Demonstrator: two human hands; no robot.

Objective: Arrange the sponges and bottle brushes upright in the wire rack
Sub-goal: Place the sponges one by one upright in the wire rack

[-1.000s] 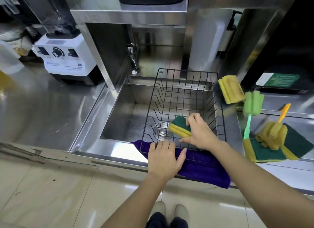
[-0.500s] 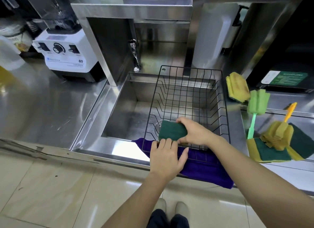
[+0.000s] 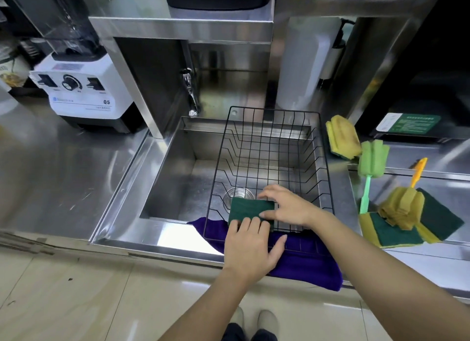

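Note:
A black wire rack (image 3: 273, 117) sits across the steel sink. Inside its near end a green-faced sponge (image 3: 248, 208) stands on edge, green side toward me. My right hand (image 3: 287, 206) grips its right end. My left hand (image 3: 251, 246) rests flat on the rack's near rim and the purple cloth (image 3: 307, 267), fingertips touching the sponge's lower edge. On the counter to the right lie a yellow sponge (image 3: 342, 137), a green bottle brush (image 3: 370, 168), an orange-handled yellow brush (image 3: 404, 206) and two green-and-yellow sponges (image 3: 386, 231).
A tap (image 3: 190, 94) hangs over the sink's back left. A white blender base (image 3: 84, 94) stands on the left counter. A white cylinder (image 3: 305, 66) stands behind the rack. The sink drain (image 3: 237, 194) shows through the wires.
The sponge has turned from lying tilted with its yellow edge showing to standing on edge with its green face toward me. My right hand shifted to its right end; my left hand stayed put.

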